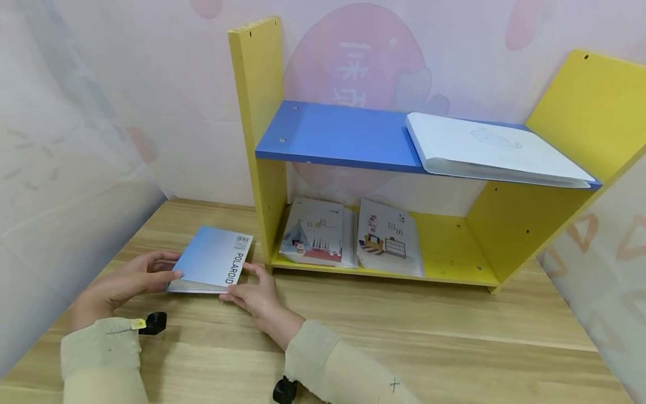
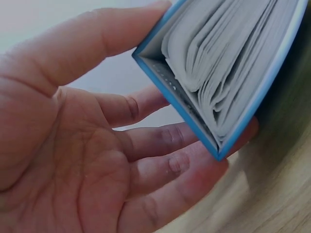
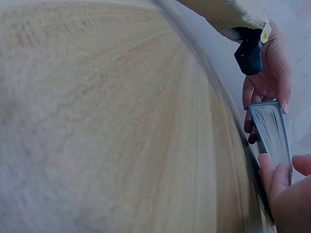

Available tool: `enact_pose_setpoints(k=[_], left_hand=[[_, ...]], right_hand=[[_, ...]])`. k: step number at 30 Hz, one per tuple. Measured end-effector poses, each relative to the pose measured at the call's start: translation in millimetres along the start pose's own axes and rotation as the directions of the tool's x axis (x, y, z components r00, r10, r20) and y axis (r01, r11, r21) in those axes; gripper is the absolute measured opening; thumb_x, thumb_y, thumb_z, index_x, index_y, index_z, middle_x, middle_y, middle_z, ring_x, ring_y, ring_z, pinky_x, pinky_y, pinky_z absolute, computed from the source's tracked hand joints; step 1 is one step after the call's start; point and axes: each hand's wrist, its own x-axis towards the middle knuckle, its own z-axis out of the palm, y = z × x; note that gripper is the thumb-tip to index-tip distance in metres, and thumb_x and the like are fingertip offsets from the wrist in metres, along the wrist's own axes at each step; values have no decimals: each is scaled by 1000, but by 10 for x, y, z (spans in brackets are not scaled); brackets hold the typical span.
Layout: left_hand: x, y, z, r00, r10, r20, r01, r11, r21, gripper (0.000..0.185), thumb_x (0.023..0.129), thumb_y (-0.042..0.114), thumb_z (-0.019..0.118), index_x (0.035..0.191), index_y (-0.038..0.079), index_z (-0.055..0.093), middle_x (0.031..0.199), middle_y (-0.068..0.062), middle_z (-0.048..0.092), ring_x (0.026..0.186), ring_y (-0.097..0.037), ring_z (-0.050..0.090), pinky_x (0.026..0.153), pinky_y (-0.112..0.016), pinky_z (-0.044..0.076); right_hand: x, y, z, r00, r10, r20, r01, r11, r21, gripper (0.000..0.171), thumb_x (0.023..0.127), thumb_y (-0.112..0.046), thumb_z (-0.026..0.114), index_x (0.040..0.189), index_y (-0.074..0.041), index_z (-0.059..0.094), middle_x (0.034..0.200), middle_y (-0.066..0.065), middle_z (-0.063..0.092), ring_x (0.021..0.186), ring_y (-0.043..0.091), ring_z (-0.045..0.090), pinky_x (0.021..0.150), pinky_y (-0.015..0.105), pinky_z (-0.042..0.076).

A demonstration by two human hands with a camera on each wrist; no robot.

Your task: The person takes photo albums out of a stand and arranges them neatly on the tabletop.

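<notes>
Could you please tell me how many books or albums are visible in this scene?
4: a blue album held by both hands on the table, two illustrated books on the bottom shelf, one white binder on the blue shelf.

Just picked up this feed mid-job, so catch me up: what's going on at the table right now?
A person holds a blue album marked POLAROID at the wooden table, beside the yellow shelf unit. The left hand grips its left edge, thumb on top and fingers beneath; the right hand pinches its near right corner. Two illustrated booklets lie on the bottom shelf, and a white folder lies on the blue shelf.
</notes>
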Motion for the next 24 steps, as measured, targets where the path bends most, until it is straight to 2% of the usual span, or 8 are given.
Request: enact_pose_setpoints(k=[2,5,15,24], left_hand=[[0,-8,9,1000,-4,-6,4,1000,2,72,101,28,58,149,-12,23,148,-39,35,129,-37,51,89,-39,57],[4,-27,16,1000,-8,-12,8,1000,2,72,101,28,59,150,-11,23,148,-40,34,131,-45,47,90,-43,57],[6,-55,17,1000,-3,-13,3,1000,1,72,100,27,60,150,-10,24,148,-38,36,133,-46,44,89,-43,57],[13,-44,26,1000,-7,-9,7,1000,-10,74,99,27,62,151,-10,25,148,-38,37,131,-44,47,88,-41,58]], right_hand=[[7,1,-3,1000,8,2,-8,1000,-4,62,83,17,67,138,-9,53,91,20,67,86,41,73,81,35,61],[14,10,-21,1000,19,20,-19,1000,-14,65,82,18,67,139,-9,52,92,21,66,86,39,74,83,35,60],[-67,-26,-97,993,70,99,-58,991,-117,71,83,12,68,148,-10,47,94,19,73,91,29,74,87,32,59],[-146,-64,-73,994,58,92,-41,983,-179,69,82,9,71,145,-3,47,98,14,75,81,15,71,87,31,58]])
